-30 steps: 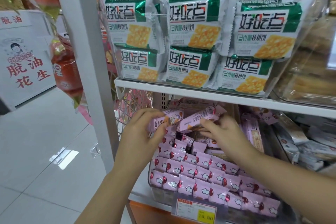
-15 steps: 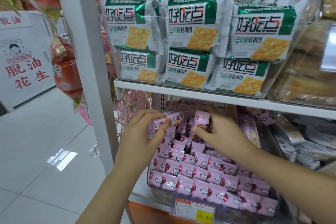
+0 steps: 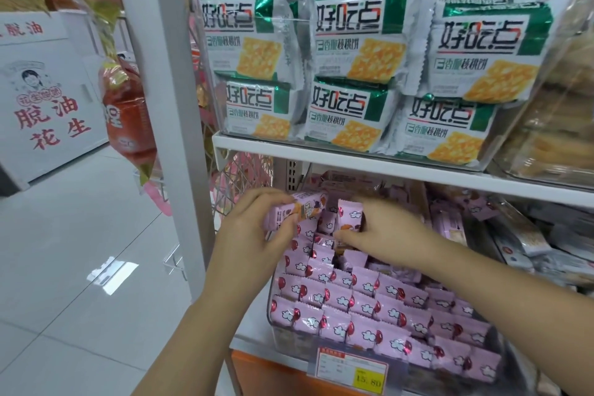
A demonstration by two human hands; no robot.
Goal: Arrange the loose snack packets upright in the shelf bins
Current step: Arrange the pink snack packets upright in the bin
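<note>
The white shelf is hanging over a clear bin that's sitting stuffed with rows of pink packets standing upright. The left hand is hovering over the bin's back-left corner, its grip pinching a loose packet sideways. The right hand is pinching another packet upright in the back row, just beside it.

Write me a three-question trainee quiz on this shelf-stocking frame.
1. True or false: the left hand holds a pink foil snack packet lying sideways.
2. The right hand pinches an upright pink packet where? A front row of the clear plastic bin, B its rear, C upper shelf.
3. Fill in: the green-and-white foil packs sit on the shelf ____ the bin.
Key: 1 true; 2 B; 3 above.
</note>
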